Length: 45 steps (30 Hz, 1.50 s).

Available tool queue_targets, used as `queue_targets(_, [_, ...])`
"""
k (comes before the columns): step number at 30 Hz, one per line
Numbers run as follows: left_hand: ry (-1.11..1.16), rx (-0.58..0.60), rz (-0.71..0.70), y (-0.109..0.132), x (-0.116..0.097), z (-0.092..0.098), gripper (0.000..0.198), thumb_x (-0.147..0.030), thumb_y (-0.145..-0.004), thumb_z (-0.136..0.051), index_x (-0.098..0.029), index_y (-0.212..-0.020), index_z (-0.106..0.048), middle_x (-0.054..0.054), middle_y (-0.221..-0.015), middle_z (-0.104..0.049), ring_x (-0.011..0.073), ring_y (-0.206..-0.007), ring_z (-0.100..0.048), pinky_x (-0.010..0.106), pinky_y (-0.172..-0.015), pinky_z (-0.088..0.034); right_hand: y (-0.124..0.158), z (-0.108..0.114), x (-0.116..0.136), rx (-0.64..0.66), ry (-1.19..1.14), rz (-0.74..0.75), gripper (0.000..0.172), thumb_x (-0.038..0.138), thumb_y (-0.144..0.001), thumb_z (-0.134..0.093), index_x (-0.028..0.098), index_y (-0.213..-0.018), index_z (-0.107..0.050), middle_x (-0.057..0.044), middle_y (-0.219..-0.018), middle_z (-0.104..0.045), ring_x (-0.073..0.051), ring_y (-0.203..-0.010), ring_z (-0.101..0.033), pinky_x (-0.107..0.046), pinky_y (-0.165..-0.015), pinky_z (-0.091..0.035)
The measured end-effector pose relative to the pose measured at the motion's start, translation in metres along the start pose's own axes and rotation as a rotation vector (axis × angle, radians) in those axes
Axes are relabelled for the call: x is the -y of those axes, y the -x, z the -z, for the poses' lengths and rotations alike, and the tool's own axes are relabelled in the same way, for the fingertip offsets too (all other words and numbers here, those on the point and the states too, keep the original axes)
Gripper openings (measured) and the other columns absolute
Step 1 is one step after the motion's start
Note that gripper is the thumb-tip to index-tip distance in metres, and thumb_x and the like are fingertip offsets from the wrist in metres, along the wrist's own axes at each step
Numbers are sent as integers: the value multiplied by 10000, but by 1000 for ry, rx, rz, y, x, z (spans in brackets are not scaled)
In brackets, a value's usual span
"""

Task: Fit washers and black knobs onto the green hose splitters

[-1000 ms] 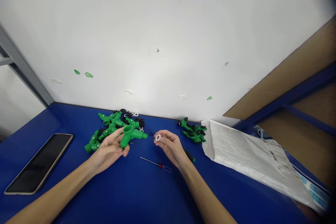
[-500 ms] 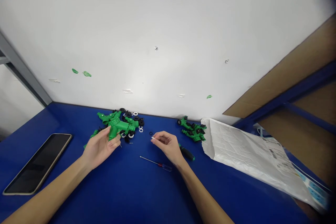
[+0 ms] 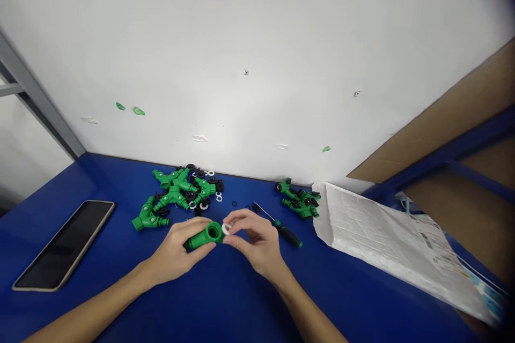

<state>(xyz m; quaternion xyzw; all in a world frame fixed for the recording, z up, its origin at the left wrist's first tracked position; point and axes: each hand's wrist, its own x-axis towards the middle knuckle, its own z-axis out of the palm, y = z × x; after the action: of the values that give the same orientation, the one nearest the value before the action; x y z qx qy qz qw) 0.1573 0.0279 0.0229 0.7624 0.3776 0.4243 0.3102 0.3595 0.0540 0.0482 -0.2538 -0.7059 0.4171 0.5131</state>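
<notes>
My left hand (image 3: 177, 252) is closed around a green plastic Y-shaped hose splitter (image 3: 198, 238), with one round open end facing up and toward the right. Beside that opening, my right hand (image 3: 257, 241) pinches a white ring washer (image 3: 226, 229) between thumb and fingers. The washer is close to the splitter's rim; I cannot tell whether they touch. Behind my left hand lies a group of green Y splitters (image 3: 175, 196) mixed with black caps and white rings (image 3: 219, 196). A small black O-ring (image 3: 234, 203) lies beyond my hands.
A screwdriver with a black and green handle (image 3: 288, 235) lies right of my right hand. More green splitters with black parts (image 3: 301, 203) are beside a white plastic mailer (image 3: 374, 230). A phone (image 3: 64, 246) lies at the left. A white wall (image 3: 249, 118) rises behind the blue table (image 3: 193, 311).
My left hand has drawn the splitter from the pile toward the middle and turned its opening up. My right hand has brought the white washer beside it. The small clear-handled screwdriver is now out of sight.
</notes>
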Motion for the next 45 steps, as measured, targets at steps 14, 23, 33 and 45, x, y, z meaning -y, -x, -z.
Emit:
queue_targets(14, [-51,14,-118,4,-1,-3,271,-144,-873,-581,-166,-1142,-601,120,-1092,-658,213,-980,-643,332,-850,-538,5,-5,5,18,52,7,84,167,-844,-671,211,-883,-732,-59,-836,-712,-178,-750,-654,-309,-671,-537])
queue_targets(23, [-43,59,-135,4,-3,-4,283,-109,-874,-574,-161,-1152,-580,110,-1083,-645,186,-955,-632,296,-822,-524,2,-13,7,17,-134,-359,132,297,-829,-675,176,-777,-665,-31,-809,-608,-141,-721,-570,-256,-639,-481])
queue_targets(33, [0,92,-124,6,-1,-6,265,-106,-880,-566,-157,-1139,-582,107,-1057,-630,180,-915,-623,292,-782,-514,0,-9,7,143,-196,-524,201,337,-802,-697,150,-821,-626,9,-698,-557,-115,-639,-494,-254,-613,-404])
queue_targets(45, [26,123,-177,9,0,-8,345,-68,-862,-570,-161,-1195,-566,108,-1051,-623,175,-902,-614,287,-774,-516,-3,-10,8,294,-170,-545,136,263,-819,-643,156,-793,-564,39,-673,-466,-94,-601,-369,-234,-552,-300])
